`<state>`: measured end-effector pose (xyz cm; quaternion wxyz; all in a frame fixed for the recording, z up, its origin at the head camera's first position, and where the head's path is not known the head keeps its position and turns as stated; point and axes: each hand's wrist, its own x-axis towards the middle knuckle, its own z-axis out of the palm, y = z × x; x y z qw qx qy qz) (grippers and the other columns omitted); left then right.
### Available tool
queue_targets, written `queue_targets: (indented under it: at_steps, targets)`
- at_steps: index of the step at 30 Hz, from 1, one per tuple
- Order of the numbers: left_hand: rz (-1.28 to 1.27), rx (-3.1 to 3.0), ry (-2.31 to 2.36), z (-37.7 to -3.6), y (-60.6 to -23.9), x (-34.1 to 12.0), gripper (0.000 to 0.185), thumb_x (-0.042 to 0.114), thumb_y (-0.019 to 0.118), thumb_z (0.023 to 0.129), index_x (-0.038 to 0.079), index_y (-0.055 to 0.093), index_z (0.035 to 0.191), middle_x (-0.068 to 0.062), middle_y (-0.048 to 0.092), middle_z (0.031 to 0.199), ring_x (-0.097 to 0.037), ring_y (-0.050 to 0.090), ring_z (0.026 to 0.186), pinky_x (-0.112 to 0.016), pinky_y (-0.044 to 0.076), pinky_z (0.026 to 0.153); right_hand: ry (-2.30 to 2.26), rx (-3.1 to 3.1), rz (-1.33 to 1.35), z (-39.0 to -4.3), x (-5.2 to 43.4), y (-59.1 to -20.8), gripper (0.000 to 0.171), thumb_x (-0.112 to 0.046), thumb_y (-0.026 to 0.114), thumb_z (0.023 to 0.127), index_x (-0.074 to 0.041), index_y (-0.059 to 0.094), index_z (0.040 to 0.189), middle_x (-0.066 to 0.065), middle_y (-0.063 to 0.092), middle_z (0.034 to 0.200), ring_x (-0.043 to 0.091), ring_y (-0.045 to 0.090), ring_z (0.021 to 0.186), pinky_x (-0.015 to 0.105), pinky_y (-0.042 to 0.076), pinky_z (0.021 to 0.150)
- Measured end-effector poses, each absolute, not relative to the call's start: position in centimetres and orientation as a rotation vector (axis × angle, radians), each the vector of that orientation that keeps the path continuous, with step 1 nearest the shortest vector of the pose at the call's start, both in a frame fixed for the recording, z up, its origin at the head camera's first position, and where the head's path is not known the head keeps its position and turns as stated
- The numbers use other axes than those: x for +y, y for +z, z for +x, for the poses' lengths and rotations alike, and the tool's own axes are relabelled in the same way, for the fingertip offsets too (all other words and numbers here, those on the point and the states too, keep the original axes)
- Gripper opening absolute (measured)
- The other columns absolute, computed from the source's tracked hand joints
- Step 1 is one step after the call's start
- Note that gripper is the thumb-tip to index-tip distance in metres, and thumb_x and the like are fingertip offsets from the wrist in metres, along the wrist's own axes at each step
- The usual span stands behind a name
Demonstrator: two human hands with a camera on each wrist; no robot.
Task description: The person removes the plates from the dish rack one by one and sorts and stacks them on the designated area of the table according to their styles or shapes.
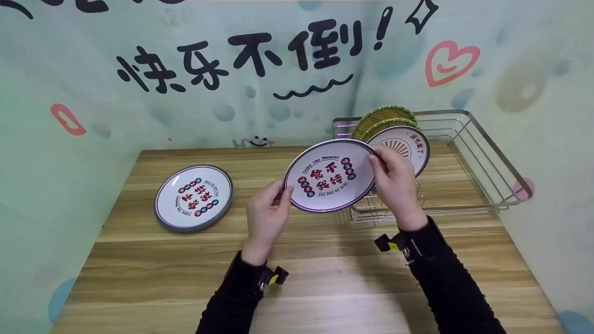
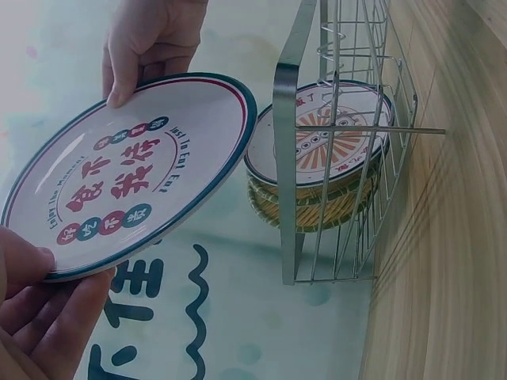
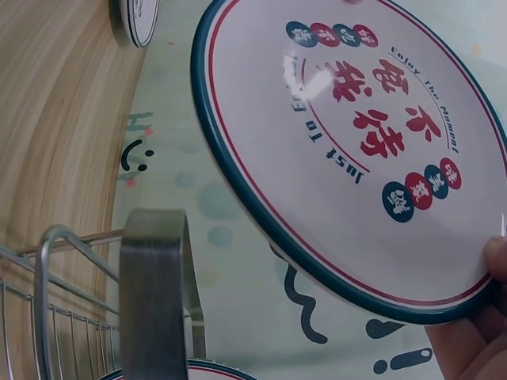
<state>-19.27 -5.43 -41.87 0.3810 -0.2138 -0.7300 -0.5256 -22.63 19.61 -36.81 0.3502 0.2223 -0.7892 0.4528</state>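
Note:
Both hands hold one white plate (image 1: 330, 185) with a dark blue rim and red Chinese characters, raised and tilted above the table. My left hand (image 1: 267, 218) pinches its left edge, thumb on the face and fingers behind. At the opposite edge, my right hand (image 1: 394, 185) pinches the rim the same way. Behind the right hand, a plate with an orange sunburst pattern (image 1: 420, 150) stands in the wire rack (image 1: 492, 162), leaning near two green woven baskets (image 1: 385, 113). To the left lies a stack of plates (image 1: 195, 197) with the same red characters.
The metal rack takes up the right back of the wooden table (image 1: 297, 287), its front rail close below the right hand. A printed backdrop (image 1: 260, 106) hangs behind the table. Each wrist carries a small strapped device (image 1: 276, 277) over a black sleeve.

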Motion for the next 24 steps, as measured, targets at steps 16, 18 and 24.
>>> queue_targets:
  at_steps: [16,18,24]
  targets:
    - [-0.445,-1.877,-1.354,-19.4,-41.9,-6.5,0.012,-0.006,0.072,0.084,-0.003,0.074,0.095,-0.008,0.070,0.074,-0.015,0.059,0.057,-0.018,0.051,0.052,1.218,-2.124,0.712,-22.8,19.8,-37.3,0.011,0.004,0.063,0.093,0.009,0.066,0.102,0.014,0.067,0.089,0.016,0.059,0.078,0.016,0.052,0.070]
    - [-0.432,-1.874,-1.364,-19.4,-41.9,-6.7,0.012,-0.006,0.072,0.084,-0.003,0.075,0.096,-0.008,0.071,0.075,-0.015,0.059,0.057,-0.018,0.050,0.052,1.238,-2.140,0.747,-22.9,20.0,-37.5,0.013,0.004,0.063,0.093,0.009,0.065,0.105,0.015,0.067,0.093,0.021,0.062,0.083,0.018,0.054,0.079]
    - [-0.407,-1.853,-1.384,-19.5,-41.7,-7.4,0.015,-0.008,0.072,0.083,-0.005,0.074,0.097,-0.011,0.071,0.075,-0.014,0.057,0.055,-0.017,0.049,0.050,1.204,-2.206,0.798,-22.7,20.8,-38.2,0.026,0.001,0.066,0.092,0.008,0.063,0.117,0.019,0.067,0.113,0.032,0.063,0.106,0.034,0.048,0.100]
